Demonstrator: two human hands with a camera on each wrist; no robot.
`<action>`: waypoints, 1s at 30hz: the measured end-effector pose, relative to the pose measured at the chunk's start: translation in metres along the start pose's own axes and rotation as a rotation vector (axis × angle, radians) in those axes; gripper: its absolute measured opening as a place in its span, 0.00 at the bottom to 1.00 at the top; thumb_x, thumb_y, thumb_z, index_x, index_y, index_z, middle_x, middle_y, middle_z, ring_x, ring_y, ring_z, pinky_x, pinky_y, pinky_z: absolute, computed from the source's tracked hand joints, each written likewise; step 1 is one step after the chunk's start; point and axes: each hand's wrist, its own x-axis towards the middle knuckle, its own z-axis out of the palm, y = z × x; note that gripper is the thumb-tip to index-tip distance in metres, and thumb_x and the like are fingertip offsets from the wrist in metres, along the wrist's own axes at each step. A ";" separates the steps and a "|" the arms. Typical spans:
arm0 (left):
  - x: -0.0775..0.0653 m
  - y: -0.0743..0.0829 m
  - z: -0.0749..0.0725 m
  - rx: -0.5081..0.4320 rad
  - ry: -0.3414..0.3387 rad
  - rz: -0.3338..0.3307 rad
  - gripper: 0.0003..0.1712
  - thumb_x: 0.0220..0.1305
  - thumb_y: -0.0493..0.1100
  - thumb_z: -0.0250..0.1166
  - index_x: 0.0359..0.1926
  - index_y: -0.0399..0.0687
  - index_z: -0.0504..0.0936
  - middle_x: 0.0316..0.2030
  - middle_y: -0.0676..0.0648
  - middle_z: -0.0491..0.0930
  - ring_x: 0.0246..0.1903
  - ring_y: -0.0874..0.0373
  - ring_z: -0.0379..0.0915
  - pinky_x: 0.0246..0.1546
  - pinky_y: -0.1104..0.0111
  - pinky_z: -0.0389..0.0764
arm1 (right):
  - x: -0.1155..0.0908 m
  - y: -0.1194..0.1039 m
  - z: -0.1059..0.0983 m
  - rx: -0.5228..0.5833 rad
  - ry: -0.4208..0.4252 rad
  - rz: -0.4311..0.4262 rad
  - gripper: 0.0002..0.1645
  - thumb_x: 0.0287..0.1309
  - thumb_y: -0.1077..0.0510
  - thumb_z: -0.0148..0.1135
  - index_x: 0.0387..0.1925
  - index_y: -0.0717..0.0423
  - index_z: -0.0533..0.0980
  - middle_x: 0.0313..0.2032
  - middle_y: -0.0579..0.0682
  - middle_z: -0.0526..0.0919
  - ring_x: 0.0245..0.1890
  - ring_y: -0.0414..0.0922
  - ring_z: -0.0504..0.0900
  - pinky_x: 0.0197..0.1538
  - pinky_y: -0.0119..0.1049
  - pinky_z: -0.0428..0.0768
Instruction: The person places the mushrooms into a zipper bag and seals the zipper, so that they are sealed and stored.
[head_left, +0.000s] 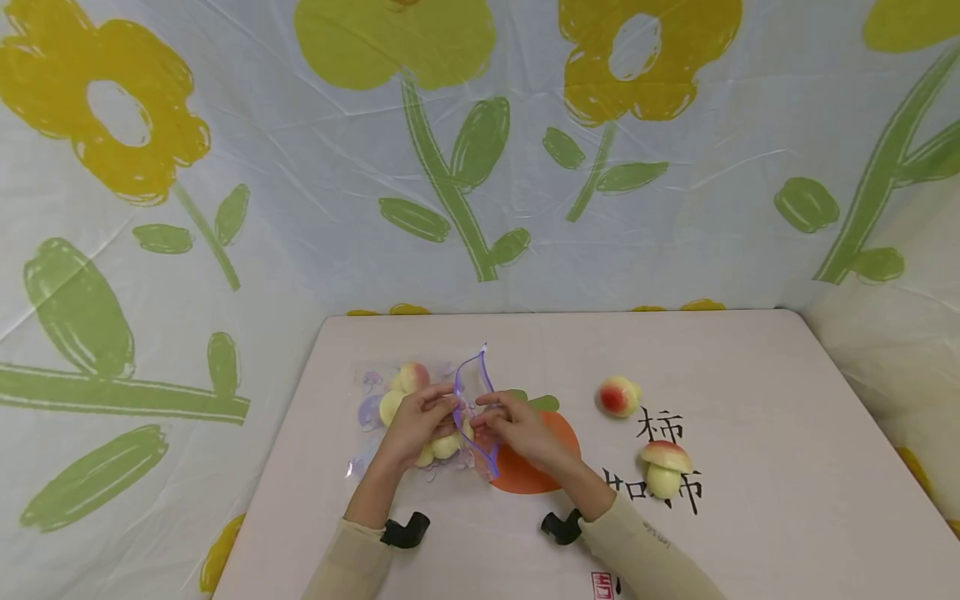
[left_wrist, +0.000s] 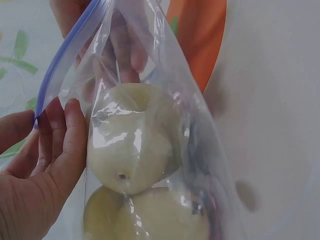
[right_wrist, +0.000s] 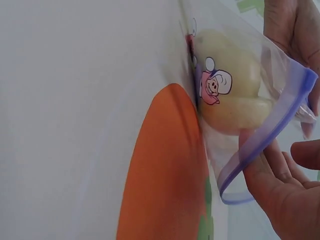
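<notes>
A clear zip bag (head_left: 372, 380) with a purple zip edge (right_wrist: 272, 125) and cartoon prints lies at the left of the table. Several pale yellow toy mushrooms (left_wrist: 131, 147) are inside, one with a red cap. My left hand (head_left: 418, 423) pinches the zip edge between thumb and fingers, holding the mouth apart. Through that mouth reach the fingers of my right hand (head_left: 523, 429), fairly straight, fingertips right at a mushroom (right_wrist: 232, 112) in the bag; the thumb stands apart from them.
Two more toy mushrooms, one red-tipped (head_left: 618, 397) and one with a red cap (head_left: 664, 469), lie to the right on the pale tabletop (head_left: 780, 400). An orange persimmon print (head_left: 551, 450) and black characters mark the table. Flowered cloth (head_left: 645, 250) hangs around it.
</notes>
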 end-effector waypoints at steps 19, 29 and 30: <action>-0.004 0.002 0.002 -0.009 0.011 0.010 0.21 0.72 0.33 0.60 0.61 0.27 0.74 0.38 0.46 0.84 0.35 0.59 0.82 0.38 0.66 0.86 | -0.028 -0.025 -0.028 0.006 0.055 -0.100 0.23 0.73 0.61 0.57 0.64 0.66 0.66 0.55 0.71 0.77 0.55 0.71 0.75 0.58 0.61 0.74; -0.004 0.001 0.002 -0.018 0.025 0.016 0.19 0.71 0.32 0.60 0.60 0.27 0.75 0.37 0.45 0.84 0.34 0.59 0.81 0.39 0.64 0.86 | -0.056 -0.042 -0.052 -0.144 0.139 -0.106 0.23 0.71 0.56 0.60 0.63 0.58 0.70 0.52 0.61 0.80 0.51 0.51 0.82 0.57 0.46 0.80; -0.003 0.001 0.002 -0.017 0.025 0.016 0.19 0.72 0.32 0.60 0.60 0.27 0.75 0.37 0.45 0.84 0.34 0.59 0.81 0.39 0.64 0.86 | -0.059 -0.044 -0.055 -0.152 0.149 -0.103 0.23 0.71 0.56 0.61 0.63 0.57 0.70 0.52 0.60 0.80 0.51 0.51 0.82 0.57 0.45 0.80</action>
